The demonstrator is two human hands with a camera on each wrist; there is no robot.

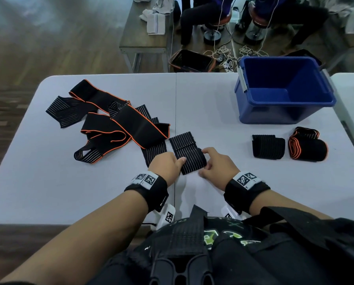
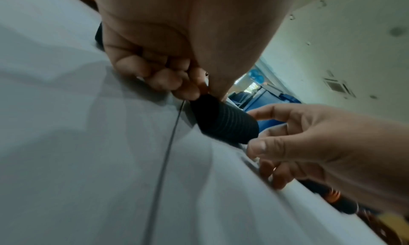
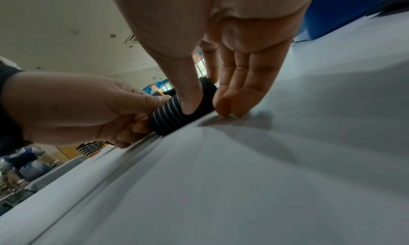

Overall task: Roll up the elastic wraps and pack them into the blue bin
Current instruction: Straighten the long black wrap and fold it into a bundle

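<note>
A black striped elastic wrap (image 1: 189,155) lies partly rolled at the table's middle, its free tail running away from me. My left hand (image 1: 180,161) pinches the roll's left end, with the fingers curled. My right hand (image 1: 204,161) holds the right end. In the right wrist view, the thumb of that right hand (image 3: 199,100) presses on the roll (image 3: 168,115), the index finger sits behind it, and the other fingers touch the table. The blue bin (image 1: 285,89) stands empty at the far right. Two rolled wraps, one black (image 1: 268,147) and one orange-edged (image 1: 307,146), lie in front of it.
A pile of unrolled black wraps (image 1: 110,120), some with orange edging, is spread over the table's left half. A seam (image 1: 175,110) runs down the white table. Beyond the far edge are a black basket (image 1: 192,60), cables, stools with seated people and another table (image 1: 145,42).
</note>
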